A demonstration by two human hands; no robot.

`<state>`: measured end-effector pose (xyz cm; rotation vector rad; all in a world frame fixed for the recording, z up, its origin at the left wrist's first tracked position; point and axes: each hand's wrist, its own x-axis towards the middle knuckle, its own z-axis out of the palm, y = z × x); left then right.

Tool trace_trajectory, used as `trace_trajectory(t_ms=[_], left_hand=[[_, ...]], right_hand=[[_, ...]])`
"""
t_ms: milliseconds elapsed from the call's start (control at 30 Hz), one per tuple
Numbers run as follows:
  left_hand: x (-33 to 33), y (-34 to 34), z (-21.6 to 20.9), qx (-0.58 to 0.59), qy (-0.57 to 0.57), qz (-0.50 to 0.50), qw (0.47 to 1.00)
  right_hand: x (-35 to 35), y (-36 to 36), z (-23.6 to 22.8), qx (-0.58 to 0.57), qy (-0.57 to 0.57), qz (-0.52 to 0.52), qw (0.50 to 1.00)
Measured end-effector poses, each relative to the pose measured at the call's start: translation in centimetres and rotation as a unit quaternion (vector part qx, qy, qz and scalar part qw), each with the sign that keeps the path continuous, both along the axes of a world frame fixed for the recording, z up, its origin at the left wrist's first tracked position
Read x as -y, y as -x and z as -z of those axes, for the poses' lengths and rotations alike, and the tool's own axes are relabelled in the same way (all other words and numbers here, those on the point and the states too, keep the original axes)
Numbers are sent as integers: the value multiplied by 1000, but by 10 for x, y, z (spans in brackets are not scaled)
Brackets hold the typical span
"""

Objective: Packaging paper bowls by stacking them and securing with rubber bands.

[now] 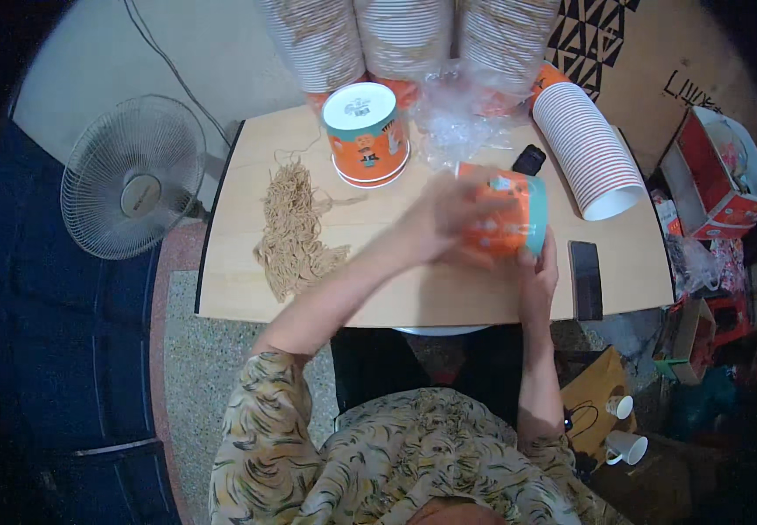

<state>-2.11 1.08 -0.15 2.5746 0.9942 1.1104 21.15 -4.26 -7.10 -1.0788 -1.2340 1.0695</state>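
The right hand (538, 276) grips the orange cup (527, 214) by its teal end; the left hand (448, 214) blurs across it, grip unclear. Bare table (404, 297) lies nearer, its edge under the right forearm. A phone (586, 280) sits just right; beyond, clear plastic (453, 122) and a cup stack (584, 144) block the way.

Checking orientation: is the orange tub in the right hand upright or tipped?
Tipped: the orange tub lies sideways in the right hand, its teal band facing right.

The held paper tub (537, 214) looks smooth (faintly glossy) — the twine (289, 229) matt, rough.
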Motion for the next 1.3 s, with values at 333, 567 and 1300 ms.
trace_trajectory(t_ms=[333, 567, 1300], left_hand=[[-85, 143, -35, -158, -11, -493, 856], [-87, 134, -44, 25, 81, -351, 933], [-39, 282, -87, 577, 377, -58, 722]], right_hand=[[-32, 10, 12, 61, 14, 166, 984], [76, 3, -140, 35, -259, 46, 964], [136, 11, -164, 413, -288, 213, 837]])
